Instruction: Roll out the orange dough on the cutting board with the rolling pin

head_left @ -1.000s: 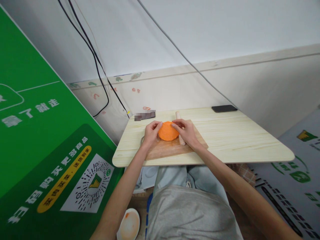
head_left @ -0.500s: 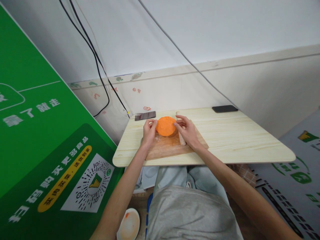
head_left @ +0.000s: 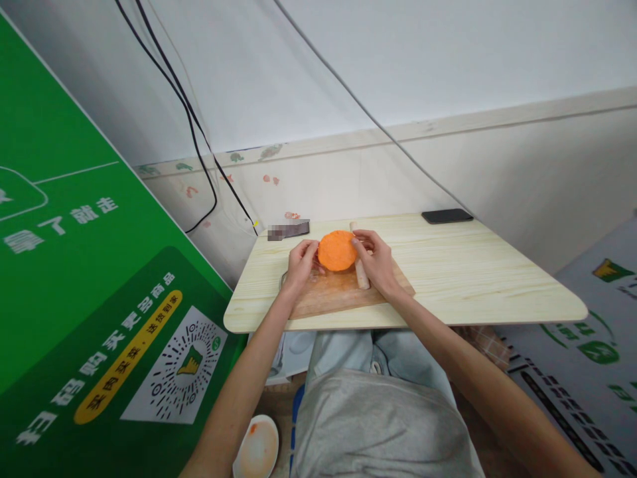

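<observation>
A flat round sheet of orange dough [head_left: 337,251] is held up over the wooden cutting board [head_left: 323,302]. My left hand [head_left: 300,262] is closed, pinching the sheet's left edge. On the other side, my right hand [head_left: 377,257] pinches the right edge between thumb and fingers. A pale rolling pin [head_left: 361,273] lies on the board, partly hidden behind my right hand and the dough.
Two phones lie along the table's back edge, one dark phone [head_left: 297,228] at left and a black phone [head_left: 446,216] at right. Below the table [head_left: 478,279] is a white bowl [head_left: 259,445] with orange smears. A green sign [head_left: 60,285] stands at left.
The dough sheet has shifted slightly to the right. My left hand has moved right with it, and my right hand's fingers have closed more on the right edge.
</observation>
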`<act>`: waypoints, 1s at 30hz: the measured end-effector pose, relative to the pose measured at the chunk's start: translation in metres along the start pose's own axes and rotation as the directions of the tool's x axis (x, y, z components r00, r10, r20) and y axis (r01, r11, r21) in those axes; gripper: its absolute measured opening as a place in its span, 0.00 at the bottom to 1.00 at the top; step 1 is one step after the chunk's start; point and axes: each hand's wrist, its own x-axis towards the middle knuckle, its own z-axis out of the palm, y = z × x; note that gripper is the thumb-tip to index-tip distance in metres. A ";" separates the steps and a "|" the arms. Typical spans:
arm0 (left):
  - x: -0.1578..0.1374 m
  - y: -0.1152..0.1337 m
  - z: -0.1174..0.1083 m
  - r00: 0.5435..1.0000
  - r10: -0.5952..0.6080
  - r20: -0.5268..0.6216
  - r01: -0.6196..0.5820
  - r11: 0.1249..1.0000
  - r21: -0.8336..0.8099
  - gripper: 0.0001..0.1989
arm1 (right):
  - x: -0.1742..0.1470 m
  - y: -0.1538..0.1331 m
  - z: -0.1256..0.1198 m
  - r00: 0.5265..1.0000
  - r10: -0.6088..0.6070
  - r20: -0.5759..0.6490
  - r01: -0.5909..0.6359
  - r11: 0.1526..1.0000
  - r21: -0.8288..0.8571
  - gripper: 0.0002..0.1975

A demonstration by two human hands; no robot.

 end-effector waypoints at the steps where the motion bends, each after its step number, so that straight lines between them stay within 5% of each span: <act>1: 0.000 0.000 0.000 1.000 -0.012 0.015 0.012 1.000 -0.002 0.23 | 0.000 0.001 0.000 1.000 -0.005 -0.015 0.004 1.000 -0.011 0.18; 14: 0.007 -0.010 -0.004 0.992 0.108 -0.057 -0.107 0.994 0.022 0.26 | -0.001 0.001 0.000 0.999 0.015 0.047 -0.015 1.000 -0.014 0.16; 21: 0.005 -0.010 -0.004 0.999 -0.044 0.021 0.044 0.999 -0.004 0.27 | 0.001 0.003 -0.002 0.999 0.027 -0.033 -0.026 0.999 0.024 0.19; 30: 0.008 -0.013 -0.006 0.997 0.083 0.006 -0.084 0.993 0.085 0.26 | -0.001 -0.003 0.000 0.996 0.046 0.079 -0.039 0.995 -0.089 0.19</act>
